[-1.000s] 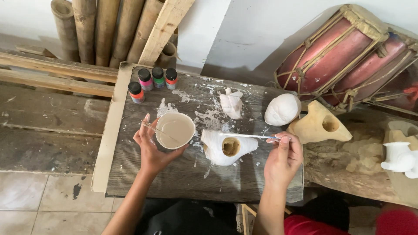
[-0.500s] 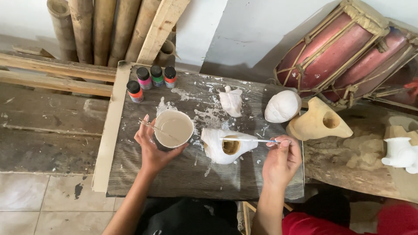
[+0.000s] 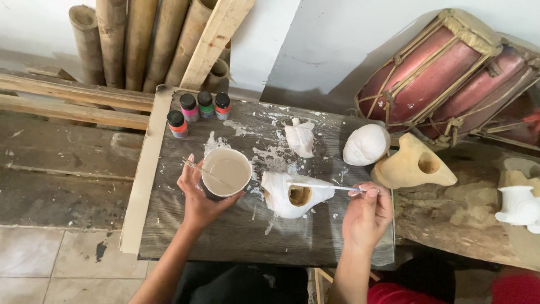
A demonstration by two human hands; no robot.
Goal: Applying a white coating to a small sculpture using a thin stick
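Observation:
My left hand [image 3: 198, 198] grips a round cup [image 3: 226, 172] of pale beige paint, held just above the dark wooden board [image 3: 242, 236]. A thin stick lies across the cup's rim. My right hand [image 3: 367, 217] pinches a slim paintbrush [image 3: 322, 186] whose tip reaches left onto a white-painted carved piece [image 3: 292, 194] with a round hole showing bare wood. That piece lies on the board between my two hands.
Several small paint bottles [image 3: 198, 110] stand at the board's far left corner. A small white carving [image 3: 300, 138], a white oval piece [image 3: 365, 144] and an unpainted wooden piece [image 3: 412, 165] lie farther back. Bamboo poles [image 3: 140, 39] lean on the wall; red drums [image 3: 444, 73] rest at right.
The brush tip has slid left along the white piece's top. The cup stays in my left hand, almost still.

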